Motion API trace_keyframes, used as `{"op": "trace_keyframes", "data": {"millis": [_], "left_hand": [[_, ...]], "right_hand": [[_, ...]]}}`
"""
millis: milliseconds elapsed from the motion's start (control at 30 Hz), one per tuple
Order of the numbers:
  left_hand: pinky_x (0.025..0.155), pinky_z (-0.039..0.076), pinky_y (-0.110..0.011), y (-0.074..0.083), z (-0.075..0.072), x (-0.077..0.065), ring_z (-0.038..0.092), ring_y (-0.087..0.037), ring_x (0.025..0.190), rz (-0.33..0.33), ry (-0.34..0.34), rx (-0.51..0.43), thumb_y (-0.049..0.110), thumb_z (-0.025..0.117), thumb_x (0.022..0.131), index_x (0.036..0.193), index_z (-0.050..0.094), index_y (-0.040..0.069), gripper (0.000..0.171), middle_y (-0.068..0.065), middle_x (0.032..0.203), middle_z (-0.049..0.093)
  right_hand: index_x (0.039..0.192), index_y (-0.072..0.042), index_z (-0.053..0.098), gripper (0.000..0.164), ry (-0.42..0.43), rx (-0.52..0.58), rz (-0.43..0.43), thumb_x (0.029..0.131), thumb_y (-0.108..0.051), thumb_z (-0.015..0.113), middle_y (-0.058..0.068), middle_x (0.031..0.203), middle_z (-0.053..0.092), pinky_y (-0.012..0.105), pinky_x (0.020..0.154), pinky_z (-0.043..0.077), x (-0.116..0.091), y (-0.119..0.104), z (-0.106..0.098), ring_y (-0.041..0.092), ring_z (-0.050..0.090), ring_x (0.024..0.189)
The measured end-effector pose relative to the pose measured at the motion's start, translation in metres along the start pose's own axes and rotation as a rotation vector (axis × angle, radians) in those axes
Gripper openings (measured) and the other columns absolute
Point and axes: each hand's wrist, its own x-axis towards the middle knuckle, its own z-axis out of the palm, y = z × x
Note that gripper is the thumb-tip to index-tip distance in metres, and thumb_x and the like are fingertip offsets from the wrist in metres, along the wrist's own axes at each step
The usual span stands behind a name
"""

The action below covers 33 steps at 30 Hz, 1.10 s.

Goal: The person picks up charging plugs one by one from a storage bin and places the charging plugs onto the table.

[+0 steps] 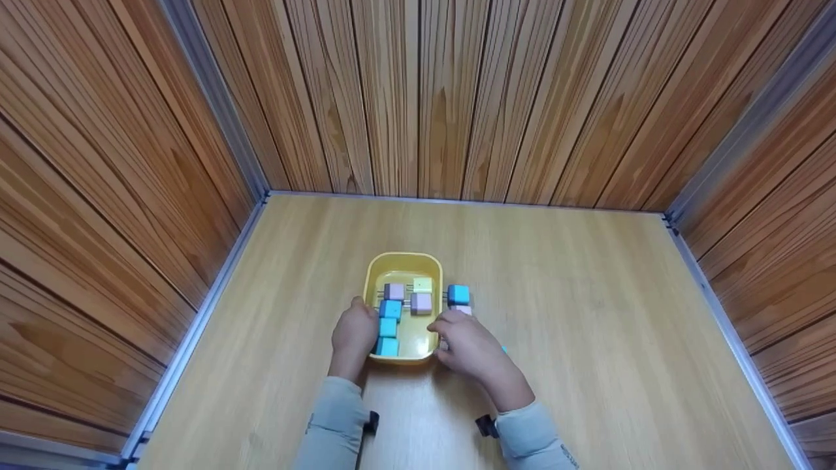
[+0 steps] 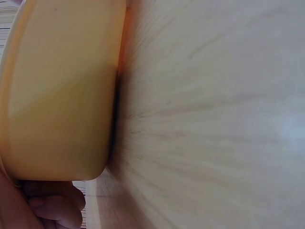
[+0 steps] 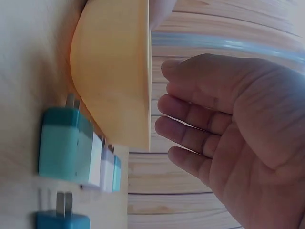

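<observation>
A yellow plastic bin (image 1: 403, 261) stands on the table with several small two-pronged plug adapters in it: a purple one (image 1: 421, 303), a pale green one (image 1: 422, 285), a blue one (image 1: 390, 309) and teal ones along its left side. My left hand (image 1: 354, 331) grips the bin's left wall, its fingers curled against the outside in the left wrist view. At the right rim is my right hand (image 1: 469, 343); the right wrist view shows its palm bare and the fingers loosely bent. Below that hand, more adapters, one of them teal (image 3: 59, 148), stand in a row beside the bin.
To the right of the bin are a blue adapter (image 1: 458, 294) and a pink one (image 1: 462, 310) partly behind my right hand. Wood-panelled walls (image 1: 450, 98) with metal edge strips enclose the wooden table (image 1: 588, 294) at the back and both sides.
</observation>
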Motion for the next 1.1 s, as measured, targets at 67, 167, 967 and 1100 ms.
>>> {"op": "trace_keyframes", "data": {"millis": [67,167,967,1100], "left_hand": [[0.097,0.052,-0.051,0.000,0.000,0.000,0.065,-0.034,0.116,-0.009,-0.006,-0.006,0.029,0.038,0.106,0.151,0.040,0.002,0.053,-0.020,0.131,0.065],[0.099,0.051,-0.051,0.000,0.000,0.000,0.064,-0.033,0.119,-0.022,-0.014,-0.009,0.029,0.038,0.106,0.154,0.037,0.003,0.054,-0.019,0.135,0.063],[0.083,0.053,-0.051,-0.002,0.002,0.002,0.068,-0.032,0.098,0.038,0.044,0.030,0.027,0.040,0.104,0.136,0.053,0.001,0.043,-0.018,0.110,0.070],[0.080,0.053,-0.048,-0.002,0.003,0.002,0.067,-0.031,0.093,0.026,0.038,0.025,0.028,0.039,0.105,0.131,0.054,0.003,0.039,-0.015,0.105,0.069]], "right_hand": [[0.125,-0.009,0.070,0.037,-0.019,0.005,0.014,0.089,-0.018,0.075,0.004,0.123,0.064,0.041,0.101,0.051,0.002,-0.004,0.002,0.021,0.059,0.113],[0.127,-0.012,0.070,0.039,-0.046,0.008,0.031,0.090,-0.021,0.075,0.002,0.123,0.064,0.040,0.101,0.051,0.006,-0.009,0.004,0.019,0.058,0.112],[0.127,-0.016,0.070,0.040,-0.078,0.000,0.007,0.089,-0.025,0.081,-0.001,0.120,0.067,0.039,0.100,0.052,0.034,-0.026,0.019,0.019,0.061,0.114],[0.125,-0.016,0.072,0.037,-0.106,0.009,-0.013,0.089,-0.024,0.080,-0.001,0.116,0.068,0.036,0.096,0.053,0.041,-0.029,0.022,0.017,0.062,0.109]]}}
